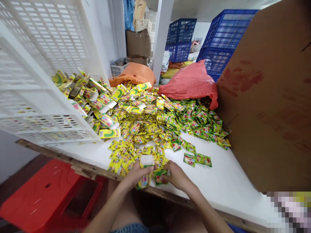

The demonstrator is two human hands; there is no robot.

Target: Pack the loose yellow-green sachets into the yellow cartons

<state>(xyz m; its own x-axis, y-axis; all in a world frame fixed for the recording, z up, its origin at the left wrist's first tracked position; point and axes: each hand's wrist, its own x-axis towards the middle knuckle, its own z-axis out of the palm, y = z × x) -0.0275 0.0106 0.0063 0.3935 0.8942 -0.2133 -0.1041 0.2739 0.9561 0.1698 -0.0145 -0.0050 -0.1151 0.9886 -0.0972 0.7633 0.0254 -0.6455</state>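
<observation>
The left hand (135, 174) is closed around a small yellow-and-green box (145, 182), its thumb laid across the printed front, so the box sits right in its grip, at the front edge of the bench (206, 191), with a white end flap pointing away from the person. Just to the right of that box, close beside it, is a green packet (159, 178); the right hand (175, 175) comes in from the packet's right side and pinches it between thumb and fingers, the thumb over its near face. Whether the box and packet touch each other is hard to tell. Directly beyond both hands lie loose yellow packets (148, 130), spreading forward into a heap, and farther right a heap of green packets (196, 115) lies below the mouth of a red sack (189, 82). A few green packets (197, 159) lie apart on the white surface, to the right of the right hand and a little beyond it. Well forward and left of the left hand, more boxes (105, 119) spill from a tipped white crate (51, 106). A large cardboard carton (264, 106) stands at the right.
</observation>
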